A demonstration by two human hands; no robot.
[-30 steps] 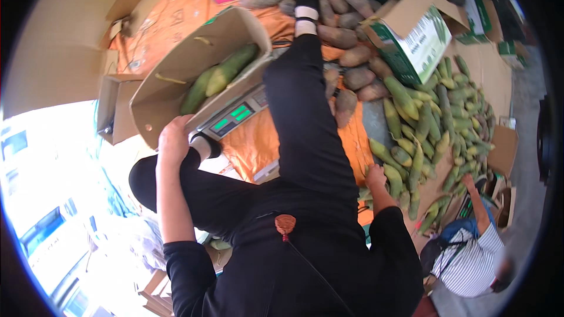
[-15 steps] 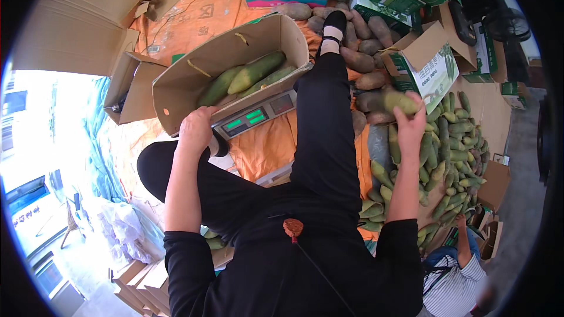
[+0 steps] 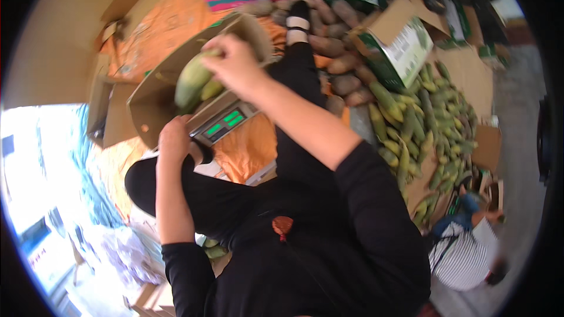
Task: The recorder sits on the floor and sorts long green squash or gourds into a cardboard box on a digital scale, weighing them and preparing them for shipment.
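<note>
A long cardboard box (image 3: 144,105) with green radishes in it rests on a digital scale (image 3: 205,136) with lit green figures. My right hand (image 3: 235,64) reaches over the box, its fingertips closed round the end of a green radish (image 3: 192,82). Another green radish (image 3: 212,88) lies beside it, partly covered by my wrist. My left hand (image 3: 174,138) is at the near left corner of the box, fingers curled at its edge. Motion blurs the picture somewhat.
On the right lies a big heap of green radishes (image 3: 446,132). Brownish-purple roots (image 3: 345,84) surround my foot. An opened green and white carton (image 3: 399,53) stands beyond them, a smaller cardboard box (image 3: 111,111) at left. Another person in stripes (image 3: 461,255) is at lower right.
My right hand has swung from the heap on the right across to the box, carrying a green radish. My left hand stays at the box's near edge. The whole view has shifted slightly.
</note>
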